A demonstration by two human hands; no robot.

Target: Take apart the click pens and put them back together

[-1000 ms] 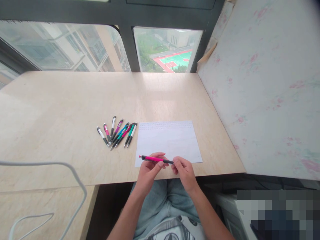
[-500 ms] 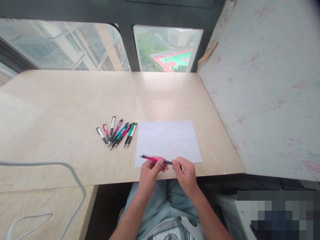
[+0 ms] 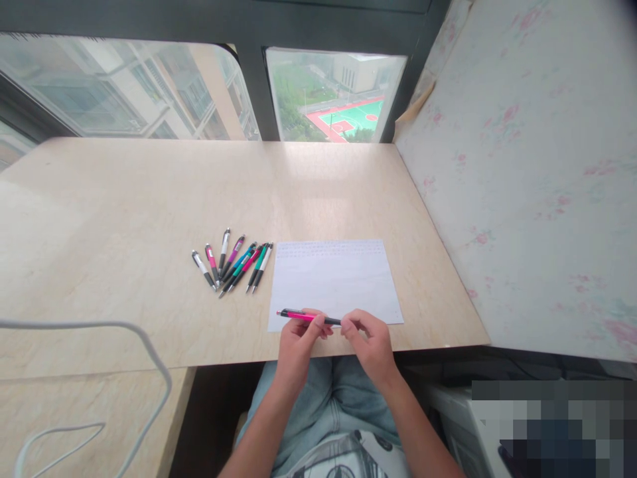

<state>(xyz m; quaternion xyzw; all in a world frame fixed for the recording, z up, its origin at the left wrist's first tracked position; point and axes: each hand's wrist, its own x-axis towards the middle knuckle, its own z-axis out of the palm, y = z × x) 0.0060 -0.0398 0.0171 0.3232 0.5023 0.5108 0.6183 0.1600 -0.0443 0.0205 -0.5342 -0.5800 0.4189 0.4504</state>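
1. Desk (image 3: pixel 124 212): smooth, pale beige top with a faint marbled figure and a soft sheen toward the far edge. Straight near edge; the right edge runs along a wall (image 3: pixel 547 199) papered in white with a pink floral print.
2. Sheet of paper (image 3: pixel 333 285): white, flat, four-sided, lying by the desk's near edge, toward its right side. Rows of small, faint writing run along the sheet's far edge; too small to read.
3. Loose pens (image 3: pixel 245 267): slim, rod-shaped, with dark grips; barrels white, pink, purple, blue and green. They lie in a rough fan just beside the sheet's left edge, some crossing or touching.
4. Cable (image 3: pixel 119 324): pale grey, round, bent in a loop over the desk's near left corner.
5. Pink pen (image 3: pixel 298 316): bright pink barrel, dark clip and dark grip. Held nearly level, button end to the left, grip end to the right. Seen against the near edge of the sheet; height above it cannot be judged.
6. Left hand (image 3: pixel 294 346): thumb on the near side of the barrel, fingers behind it; narrow hold, pink pen between them.
7. Right hand (image 3: pixel 372 342): thumb and forefinger drawn close together around the grip end, other fingers curled. The writing tip is hidden there.
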